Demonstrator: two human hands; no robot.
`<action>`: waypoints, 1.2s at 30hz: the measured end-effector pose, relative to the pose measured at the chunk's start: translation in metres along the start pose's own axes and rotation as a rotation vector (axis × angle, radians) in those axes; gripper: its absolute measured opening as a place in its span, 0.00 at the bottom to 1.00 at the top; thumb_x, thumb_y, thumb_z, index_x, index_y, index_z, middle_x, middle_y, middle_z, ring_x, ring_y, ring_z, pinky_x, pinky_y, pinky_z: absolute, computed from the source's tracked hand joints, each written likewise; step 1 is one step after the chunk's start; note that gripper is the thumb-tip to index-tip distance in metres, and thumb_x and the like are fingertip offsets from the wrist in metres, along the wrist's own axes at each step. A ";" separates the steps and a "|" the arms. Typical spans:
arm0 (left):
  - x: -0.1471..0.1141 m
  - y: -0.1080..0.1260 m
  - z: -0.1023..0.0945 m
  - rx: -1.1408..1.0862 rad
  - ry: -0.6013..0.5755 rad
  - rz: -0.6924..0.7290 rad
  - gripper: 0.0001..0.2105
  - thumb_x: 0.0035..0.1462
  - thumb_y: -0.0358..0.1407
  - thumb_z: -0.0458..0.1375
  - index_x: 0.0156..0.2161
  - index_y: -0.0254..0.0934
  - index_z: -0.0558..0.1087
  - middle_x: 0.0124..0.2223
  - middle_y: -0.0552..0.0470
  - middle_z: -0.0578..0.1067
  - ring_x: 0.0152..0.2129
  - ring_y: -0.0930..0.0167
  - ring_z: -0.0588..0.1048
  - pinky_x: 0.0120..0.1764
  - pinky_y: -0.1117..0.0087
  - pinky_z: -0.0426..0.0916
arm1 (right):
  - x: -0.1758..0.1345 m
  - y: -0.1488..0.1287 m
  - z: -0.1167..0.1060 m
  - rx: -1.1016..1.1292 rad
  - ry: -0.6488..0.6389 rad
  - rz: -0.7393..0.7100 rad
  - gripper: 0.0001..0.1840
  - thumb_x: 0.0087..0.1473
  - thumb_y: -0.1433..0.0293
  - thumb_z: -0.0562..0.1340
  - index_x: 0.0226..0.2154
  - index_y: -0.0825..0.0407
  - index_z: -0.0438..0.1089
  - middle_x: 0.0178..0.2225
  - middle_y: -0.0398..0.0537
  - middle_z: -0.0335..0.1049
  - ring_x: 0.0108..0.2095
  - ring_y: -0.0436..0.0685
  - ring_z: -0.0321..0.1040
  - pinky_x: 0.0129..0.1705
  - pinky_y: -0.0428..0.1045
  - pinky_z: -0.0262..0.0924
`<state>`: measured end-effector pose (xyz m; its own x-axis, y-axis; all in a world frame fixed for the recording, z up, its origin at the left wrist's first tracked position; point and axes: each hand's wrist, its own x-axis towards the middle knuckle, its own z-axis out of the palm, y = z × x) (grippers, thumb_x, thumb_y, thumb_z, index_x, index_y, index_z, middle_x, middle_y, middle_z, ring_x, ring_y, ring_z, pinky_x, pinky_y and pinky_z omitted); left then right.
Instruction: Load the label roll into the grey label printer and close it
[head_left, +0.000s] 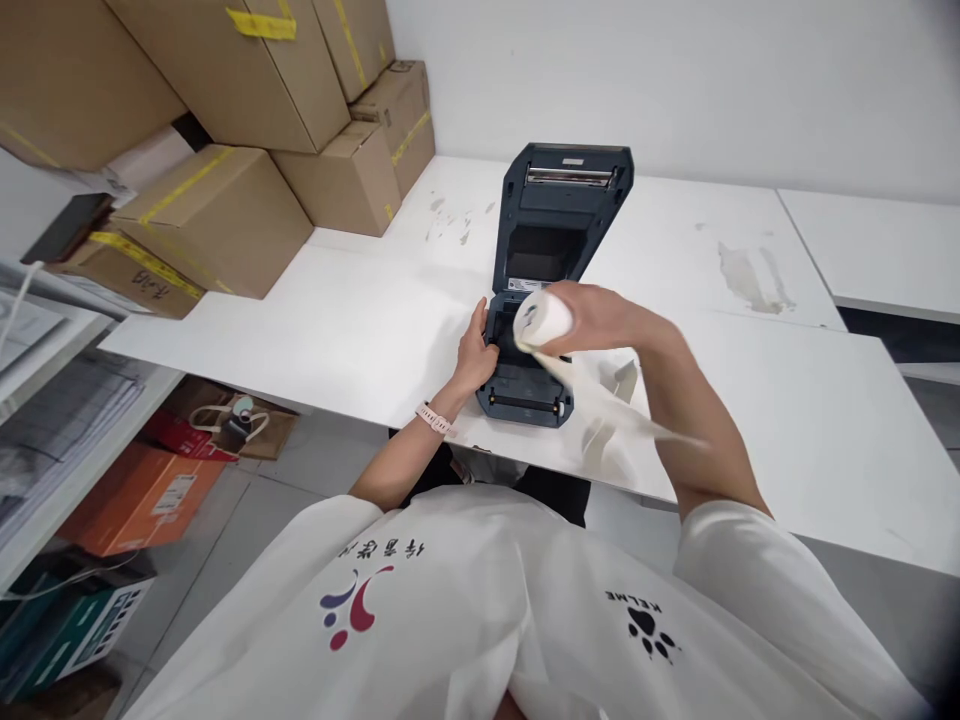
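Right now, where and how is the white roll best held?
Probably the curved side of the white roll, from the right, where the right hand holds it: its flat end faces left, and the round wall suits wrapping. Keep off the lower edge, where the loose strip trails.

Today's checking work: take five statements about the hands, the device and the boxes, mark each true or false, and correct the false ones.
1. The right hand holds a white roll. True.
2. The left hand touches the dark device. True.
3. The lid is shut. False: the lid stands open.
4. The right wrist wears a wristband. False: the wristband is on the left.
5. Cardboard boxes are piled on the picture's left side. True.
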<state>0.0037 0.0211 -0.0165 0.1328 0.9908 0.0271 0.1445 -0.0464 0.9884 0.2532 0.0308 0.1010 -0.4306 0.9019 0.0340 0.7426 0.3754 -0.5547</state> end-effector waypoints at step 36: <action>-0.041 0.018 0.001 -0.075 -0.043 -0.099 0.40 0.63 0.42 0.59 0.76 0.48 0.48 0.80 0.51 0.50 0.76 0.59 0.53 0.73 0.56 0.56 | -0.096 -0.070 0.149 -0.271 0.274 -0.089 0.31 0.71 0.59 0.55 0.73 0.45 0.57 0.72 0.56 0.60 0.72 0.72 0.58 0.67 0.71 0.64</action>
<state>0.0019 -0.0205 -0.0003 0.1635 0.9836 -0.0764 0.0854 0.0630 0.9944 0.1660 -0.1141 0.0133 -0.3738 0.8732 0.3127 0.8328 0.4644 -0.3013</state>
